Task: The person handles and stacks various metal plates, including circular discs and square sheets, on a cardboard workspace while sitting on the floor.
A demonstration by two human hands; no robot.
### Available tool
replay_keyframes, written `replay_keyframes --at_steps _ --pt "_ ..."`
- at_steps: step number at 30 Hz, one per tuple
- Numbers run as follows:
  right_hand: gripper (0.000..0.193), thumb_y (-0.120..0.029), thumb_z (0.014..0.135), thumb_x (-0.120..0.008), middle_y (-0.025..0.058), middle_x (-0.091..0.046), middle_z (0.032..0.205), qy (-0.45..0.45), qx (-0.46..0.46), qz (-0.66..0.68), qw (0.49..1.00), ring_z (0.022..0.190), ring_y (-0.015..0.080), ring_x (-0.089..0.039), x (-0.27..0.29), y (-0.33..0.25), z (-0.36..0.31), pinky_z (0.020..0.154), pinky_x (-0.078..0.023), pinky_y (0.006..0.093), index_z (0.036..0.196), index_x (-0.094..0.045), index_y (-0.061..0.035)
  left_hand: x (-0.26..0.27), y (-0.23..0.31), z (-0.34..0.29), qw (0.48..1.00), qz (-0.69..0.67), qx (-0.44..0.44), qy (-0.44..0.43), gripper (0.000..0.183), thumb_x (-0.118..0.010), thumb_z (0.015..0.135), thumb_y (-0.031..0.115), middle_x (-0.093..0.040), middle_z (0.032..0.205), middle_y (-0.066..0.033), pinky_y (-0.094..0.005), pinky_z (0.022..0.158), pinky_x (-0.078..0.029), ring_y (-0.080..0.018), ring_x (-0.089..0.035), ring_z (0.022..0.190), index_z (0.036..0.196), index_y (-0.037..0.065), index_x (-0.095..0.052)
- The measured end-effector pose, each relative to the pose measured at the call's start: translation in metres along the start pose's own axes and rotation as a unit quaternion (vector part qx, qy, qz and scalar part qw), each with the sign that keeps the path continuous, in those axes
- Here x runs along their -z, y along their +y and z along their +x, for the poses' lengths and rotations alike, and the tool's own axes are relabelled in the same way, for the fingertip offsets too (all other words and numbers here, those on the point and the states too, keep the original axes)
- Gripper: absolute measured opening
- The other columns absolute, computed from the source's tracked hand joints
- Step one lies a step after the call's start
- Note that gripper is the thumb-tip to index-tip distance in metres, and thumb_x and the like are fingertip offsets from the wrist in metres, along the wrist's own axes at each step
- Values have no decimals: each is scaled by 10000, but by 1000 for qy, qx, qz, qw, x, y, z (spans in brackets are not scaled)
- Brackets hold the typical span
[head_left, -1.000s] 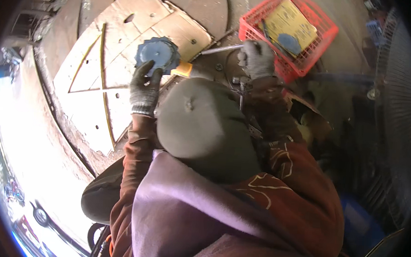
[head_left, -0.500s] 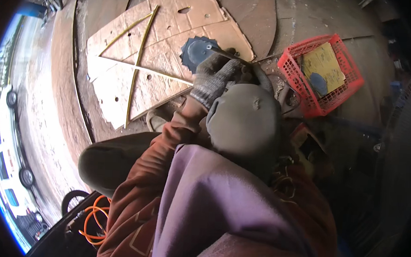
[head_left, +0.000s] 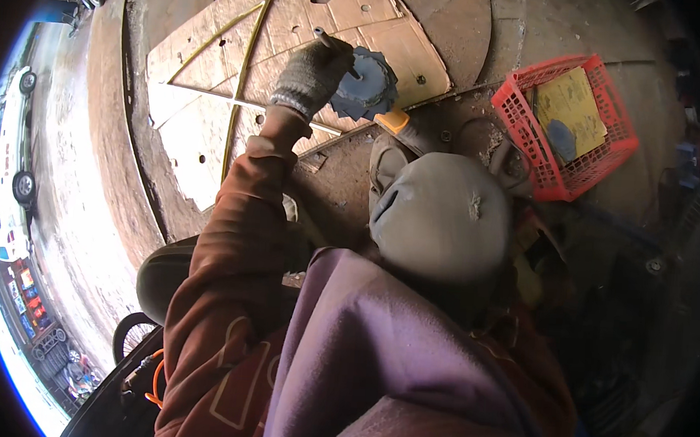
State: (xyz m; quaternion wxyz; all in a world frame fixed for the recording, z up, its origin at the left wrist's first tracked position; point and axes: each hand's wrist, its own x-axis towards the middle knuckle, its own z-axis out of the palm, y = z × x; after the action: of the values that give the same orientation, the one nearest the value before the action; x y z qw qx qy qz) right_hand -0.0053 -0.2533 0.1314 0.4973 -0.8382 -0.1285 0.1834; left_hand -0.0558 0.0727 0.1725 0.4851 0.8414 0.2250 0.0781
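Note:
My left hand (head_left: 315, 76), in a grey knitted glove, is closed around a grey metal rod tool (head_left: 323, 36). Its blunt end sticks out above the fist, and the other end reaches the centre of a dark toothed disc (head_left: 367, 97). Part of the disc lies over a cardboard sheet (head_left: 290, 22). Against the disc's lower edge shows a yellow-orange piece (head_left: 392, 121), perhaps belonging to a power tool; my raised knee (head_left: 442, 212) stands just nearer. My right hand cannot be seen; its sleeve runs into shadow at the lower right.
Thin brass-coloured strips (head_left: 250, 52) lie crossed on the cardboard. At the right stands a red plastic crate (head_left: 512, 124) with a yellow sheet (head_left: 573, 104) and a blue-grey oval piece (head_left: 561, 141) inside. An orange hose (head_left: 155, 383) curls at the lower left; a white vehicle is parked beyond.
My left hand has moved left and up, away from my knee, raising the rod tool more upright at the disc's centre. The disc appears farther right, and the yellow-orange piece has come into sight.

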Motion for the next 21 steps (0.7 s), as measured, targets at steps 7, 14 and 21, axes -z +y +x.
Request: replay_keyframes --at_steps 7,14,21 --pt "284 -372 1004 -637 150 -658 920 5 98 -170 980 817 365 -663 -15 -1 12 717 -548 457 1044 -673 -93 -4 3 6 999 34 26 -15 348 -653 968 338 -765 970 -153 -386 837 -556 -283 -728 943 1141 48 -739" --pt "295 -377 988 -648 184 -659 959 -21 137 -245 959 852 414 -670 -3 -10 24 737 -553 486 1041 -666 -88 -11 -5 6 999 39 0 -1 342 -646 967 337 -752 976 -206 -405 843 -563 -353 -740 967 1134 51 -732" --pt "307 -336 926 -729 175 -681 1017 -78 240 -237 938 949 414 -673 -52 -51 71 785 -543 495 1058 -672 -65 -19 -10 3 996 70 44 -27 344 -685 974 300 -775 1018 -143 -359 887 -563 -224 -743 980 1187 34 -728"
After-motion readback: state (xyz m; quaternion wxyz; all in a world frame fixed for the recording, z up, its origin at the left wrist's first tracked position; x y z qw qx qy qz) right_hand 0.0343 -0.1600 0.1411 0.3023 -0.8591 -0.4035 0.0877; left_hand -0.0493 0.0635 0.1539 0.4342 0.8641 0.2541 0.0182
